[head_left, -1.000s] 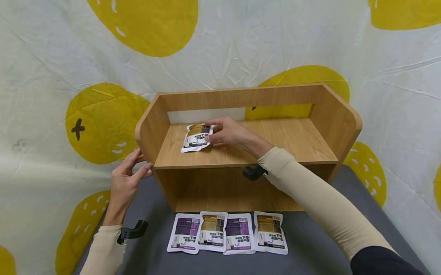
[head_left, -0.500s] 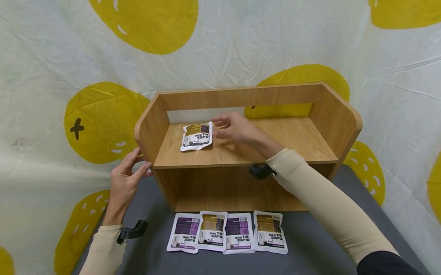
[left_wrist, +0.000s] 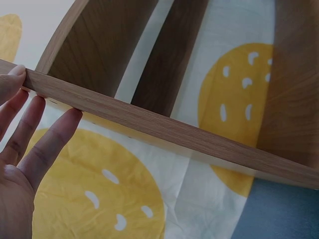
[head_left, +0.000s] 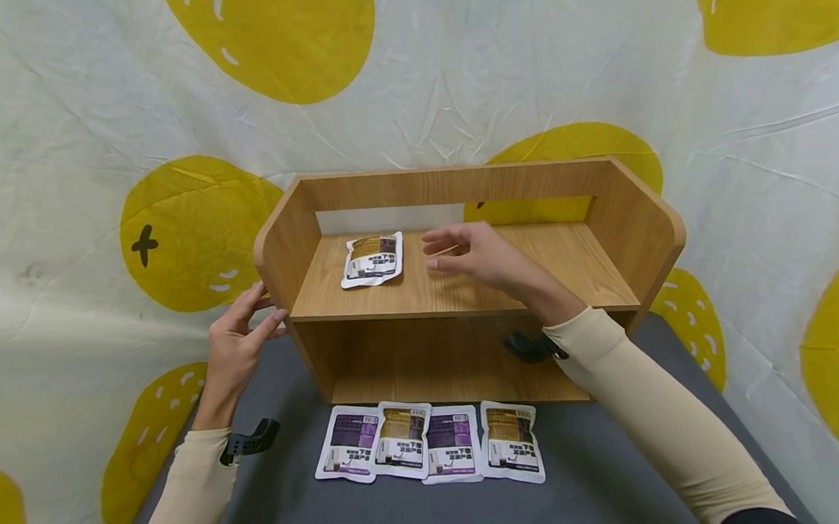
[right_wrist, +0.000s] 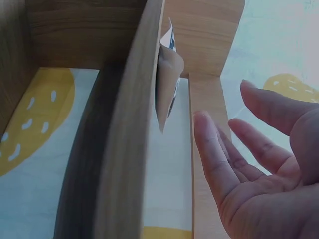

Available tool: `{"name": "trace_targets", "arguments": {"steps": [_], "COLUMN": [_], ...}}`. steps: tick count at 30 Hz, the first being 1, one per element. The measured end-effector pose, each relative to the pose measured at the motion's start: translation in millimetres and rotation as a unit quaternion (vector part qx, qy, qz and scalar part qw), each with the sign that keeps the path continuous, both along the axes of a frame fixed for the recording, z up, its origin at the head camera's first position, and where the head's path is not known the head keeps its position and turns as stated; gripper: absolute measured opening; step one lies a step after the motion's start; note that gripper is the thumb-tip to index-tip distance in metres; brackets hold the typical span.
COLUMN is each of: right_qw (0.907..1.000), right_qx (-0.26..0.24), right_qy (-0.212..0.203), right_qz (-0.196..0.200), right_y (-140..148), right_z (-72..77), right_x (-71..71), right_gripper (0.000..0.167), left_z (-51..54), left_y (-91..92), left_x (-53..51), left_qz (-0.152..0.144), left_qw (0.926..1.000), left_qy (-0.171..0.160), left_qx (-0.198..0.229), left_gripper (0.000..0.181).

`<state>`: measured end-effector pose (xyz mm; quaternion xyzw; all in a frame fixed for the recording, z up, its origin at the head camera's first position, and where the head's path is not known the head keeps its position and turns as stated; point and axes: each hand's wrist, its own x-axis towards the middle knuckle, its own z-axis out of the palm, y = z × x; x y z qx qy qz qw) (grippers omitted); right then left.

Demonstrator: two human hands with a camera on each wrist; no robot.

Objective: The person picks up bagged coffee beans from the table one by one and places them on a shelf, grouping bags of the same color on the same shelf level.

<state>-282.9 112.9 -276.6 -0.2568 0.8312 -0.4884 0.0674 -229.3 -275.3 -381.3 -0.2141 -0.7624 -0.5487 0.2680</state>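
My right hand (head_left: pixel 486 255) hovers over the upper board of a two-tier wooden shelf (head_left: pixel 463 291), holding nothing, its fingers slightly bent and apart. To its left a white pouch with a brown and gold label (head_left: pixel 372 260) lies on that board, a small gap away from the fingertips. The right wrist view catches the pouch (right_wrist: pixel 169 82) from its side, with the right hand (right_wrist: pixel 259 164) beyond it. My left hand (head_left: pixel 236 348) holds the shelf's left side panel. In the left wrist view the thumb and fingers of the left hand (left_wrist: pixel 27 144) touch either side of the panel's edge (left_wrist: pixel 149 122).
On the grey table (head_left: pixel 431 519) in front of the shelf, several pouches lie in a row: a purple one (head_left: pixel 350 445), a brown one (head_left: pixel 401 440), another purple one (head_left: pixel 452 446) and another brown one (head_left: pixel 512 443). A patterned sheet (head_left: pixel 411 75) hangs behind.
The right hand has let go of the brown pouch and moved to the right, away from it. The pouch stays on the upper board. The left hand keeps its place on the panel.
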Motion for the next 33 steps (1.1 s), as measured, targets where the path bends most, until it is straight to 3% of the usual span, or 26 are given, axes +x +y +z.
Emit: {"name": "trace_targets", "arguments": {"steps": [12, 26, 33], "right_qw": [0.9978, 0.9979, 0.9972], "right_qx": [-0.050, -0.009, -0.012], "right_qy": [0.009, 0.045, 0.031], "right_qz": [0.042, 0.044, 0.067], "right_y": [19, 38, 51], "right_z": [-14.2, -22.4, -30.4], "right_x": [23.9, 59.3, 72.0], "right_gripper": [0.045, 0.046, 0.046], "left_z": [-2.4, -1.4, -2.0], "left_y": [0.0, -0.4, -1.5], "left_x": [-0.6, -2.6, -1.9], "left_qz": [-0.003, 0.001, -0.004], "left_qw": [1.0000, 1.0000, 1.0000], "left_qy": [-0.001, 0.001, 0.005], "left_qx": [0.001, -0.004, -0.005], "left_gripper": [0.067, 0.068, 0.068]}}
